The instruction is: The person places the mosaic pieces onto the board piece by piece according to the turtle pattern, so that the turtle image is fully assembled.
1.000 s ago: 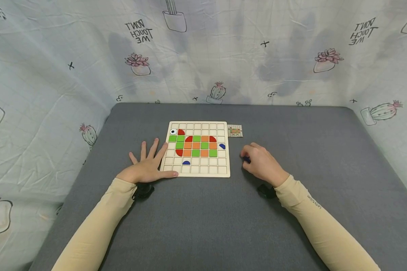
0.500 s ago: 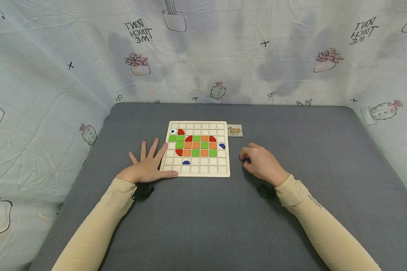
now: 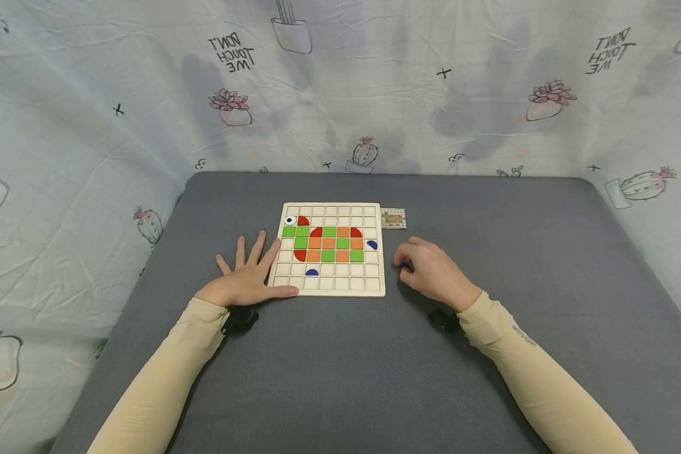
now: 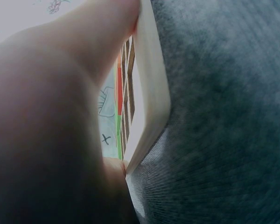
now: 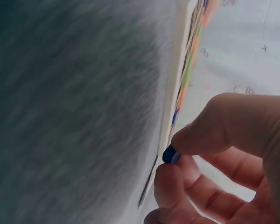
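Observation:
A cream grid board [image 3: 340, 294] lies on the grey table, bearing green, orange and red pieces. My left hand [image 3: 241, 284] rests at its left side with fingers spread, the thumb on the near left corner. Just right of the board, my right hand [image 3: 434, 270] pinches a small blue piece [image 5: 170, 155] between thumb and fingers; its full shape is partly hidden by them. Two blue half-round pieces sit in the grid, one near the front [image 3: 312, 273] and another at the right [image 3: 372, 244]. A round eye piece [image 3: 289, 220] occupies a cell at upper left.
A small patterned card [image 3: 395, 219] lies against the board's upper right edge. Behind the grey table [image 3: 340, 378] hangs a white curtain [image 3: 403, 94] printed with potted plants. Each wrist wears a black device, such as the right one [image 3: 444, 320].
My right hand has moved slightly left toward the board, still pinching the blue piece. The left hand and the pieces on the board stay where they were.

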`<state>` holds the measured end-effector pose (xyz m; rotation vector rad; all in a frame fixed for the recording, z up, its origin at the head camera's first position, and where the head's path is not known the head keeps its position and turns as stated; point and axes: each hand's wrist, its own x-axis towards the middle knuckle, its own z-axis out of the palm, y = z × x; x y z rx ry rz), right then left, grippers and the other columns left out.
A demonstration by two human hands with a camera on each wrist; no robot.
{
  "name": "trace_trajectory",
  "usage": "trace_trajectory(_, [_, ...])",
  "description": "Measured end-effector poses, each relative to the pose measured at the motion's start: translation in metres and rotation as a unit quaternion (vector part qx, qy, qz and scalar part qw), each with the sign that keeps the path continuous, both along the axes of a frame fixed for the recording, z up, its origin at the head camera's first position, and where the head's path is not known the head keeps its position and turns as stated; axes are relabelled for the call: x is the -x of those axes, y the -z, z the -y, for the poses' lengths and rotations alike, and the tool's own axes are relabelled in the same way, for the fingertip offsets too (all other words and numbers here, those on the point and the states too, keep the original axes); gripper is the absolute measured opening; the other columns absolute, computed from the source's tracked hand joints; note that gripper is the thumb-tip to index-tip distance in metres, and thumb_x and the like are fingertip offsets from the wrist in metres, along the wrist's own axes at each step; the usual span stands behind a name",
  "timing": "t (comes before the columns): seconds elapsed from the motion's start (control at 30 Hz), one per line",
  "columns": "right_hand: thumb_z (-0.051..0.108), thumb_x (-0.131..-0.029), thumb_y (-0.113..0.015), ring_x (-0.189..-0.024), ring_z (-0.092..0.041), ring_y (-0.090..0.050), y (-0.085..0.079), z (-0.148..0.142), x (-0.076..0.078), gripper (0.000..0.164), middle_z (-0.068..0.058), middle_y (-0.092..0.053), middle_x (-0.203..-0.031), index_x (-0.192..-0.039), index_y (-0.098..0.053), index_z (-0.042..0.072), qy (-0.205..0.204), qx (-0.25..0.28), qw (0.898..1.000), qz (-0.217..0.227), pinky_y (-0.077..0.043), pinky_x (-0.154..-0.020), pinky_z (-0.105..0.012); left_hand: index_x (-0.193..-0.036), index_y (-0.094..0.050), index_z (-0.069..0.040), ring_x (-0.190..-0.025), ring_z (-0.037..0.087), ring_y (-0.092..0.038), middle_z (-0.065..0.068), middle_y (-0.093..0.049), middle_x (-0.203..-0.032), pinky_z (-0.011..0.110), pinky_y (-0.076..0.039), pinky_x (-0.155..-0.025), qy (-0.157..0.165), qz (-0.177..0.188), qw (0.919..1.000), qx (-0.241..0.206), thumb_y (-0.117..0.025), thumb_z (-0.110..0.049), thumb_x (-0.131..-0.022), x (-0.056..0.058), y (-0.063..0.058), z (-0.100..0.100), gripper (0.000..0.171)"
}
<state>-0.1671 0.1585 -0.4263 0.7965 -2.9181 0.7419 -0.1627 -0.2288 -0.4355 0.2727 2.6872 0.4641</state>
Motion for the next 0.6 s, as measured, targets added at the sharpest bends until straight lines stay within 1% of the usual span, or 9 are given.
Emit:
trace_trajectory(0.07, [-0.004,-0.085,-0.065,-0.076,-0.016,-0.054,-0.003,0.006,0.000,0.018,-0.003,-0.060,-0.088,-0.093,-0.074,0.009,-0.010,0.008,1.000,0.001,-0.047,-0.069,-0.035,-0.169,0.005,-0.026,-0.153,0.050,0.031,0.012,0.023,-0.174,0.085,0.023,-0.103,-0.004,0.000,1.0000,0.002,-0.060,-0.091,-0.077,0.000,0.001,0.001,0.130])
trace_trajectory(0.2, [-0.004,-0.088,-0.064,-0.073,-0.015,-0.050,-0.008,0.020,0.002,0.017,-0.003,-0.059,-0.088,-0.094,-0.073,0.008,-0.031,0.019,0.999,0.003,-0.044,-0.067,-0.032,-0.169,0.004,-0.025,-0.152,0.053,0.030,0.015,0.021,-0.174,0.086,0.024,-0.100,0.000,-0.005,1.0000,-0.006,-0.059,-0.091,-0.077,-0.001,0.003,0.001,0.130])
trace_trajectory(0.43, [-0.004,-0.087,-0.065,-0.079,-0.016,-0.054,-0.013,0.053,0.010,0.014,-0.004,-0.065,-0.091,-0.092,-0.072,0.007,-0.084,0.023,0.996,-0.006,-0.048,-0.072,-0.033,-0.169,0.006,-0.026,-0.153,0.050,0.032,0.013,0.022,-0.174,0.085,0.024,-0.102,-0.002,-0.006,0.9999,0.008,-0.058,-0.091,-0.078,0.001,0.008,0.002,0.130])
trace_trajectory(0.6, [-0.004,-0.088,-0.065,-0.080,-0.015,-0.054,-0.011,0.077,0.015,0.013,-0.003,-0.066,-0.089,-0.090,-0.072,0.007,-0.114,0.018,0.993,0.002,-0.048,-0.074,-0.031,-0.169,0.005,-0.024,-0.153,0.052,0.030,0.015,0.021,-0.174,0.087,0.020,-0.103,0.000,-0.003,0.9999,0.015,-0.061,-0.088,-0.079,0.001,0.004,0.001,0.129])
